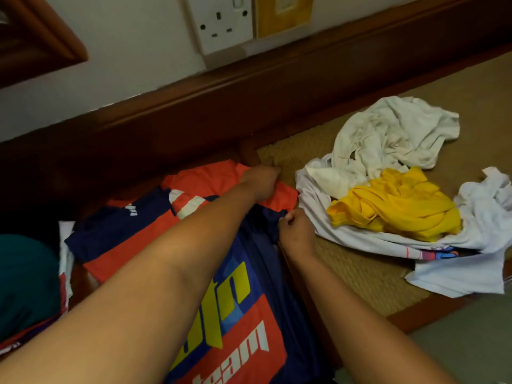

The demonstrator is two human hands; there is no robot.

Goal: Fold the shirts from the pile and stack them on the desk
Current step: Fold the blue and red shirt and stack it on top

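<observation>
Teal fabric [25, 275] is sitting at the far left edge, with a bit of white cloth [66, 245] poking out beside it. Next over, the navy and orange shirt [133, 239] is lying spread flat on the dark wooden desk [194, 128], with yellow and white lettering showing on the part nearest the camera. Both arms are reaching across it. The left hand [261, 181] is resting at the far edge of the orange sleeve, fingers curled down onto the fabric, though I honestly can't tell if it's pinching the cloth or just pressing on it since the fingertips are hidden. The right hand [296, 231] is just beside it, closer to the camera, with thumb and fingers bunched tight together, pinching the navy edge of the same shirt where it meets the woven mat [360, 273]. Moving right, the pile of unfolded shirts is lying crumpled on that mat: a cream shirt [393, 131] at the back, a bright yellow shirt [399, 206] bunched up in the middle, and a white shirt [457, 273] with a small colourful print spreading under and around the yellow one. Up on the wall behind the desk, a white double socket [221, 23] is sitting next to a yellow plate [282, 15].
</observation>
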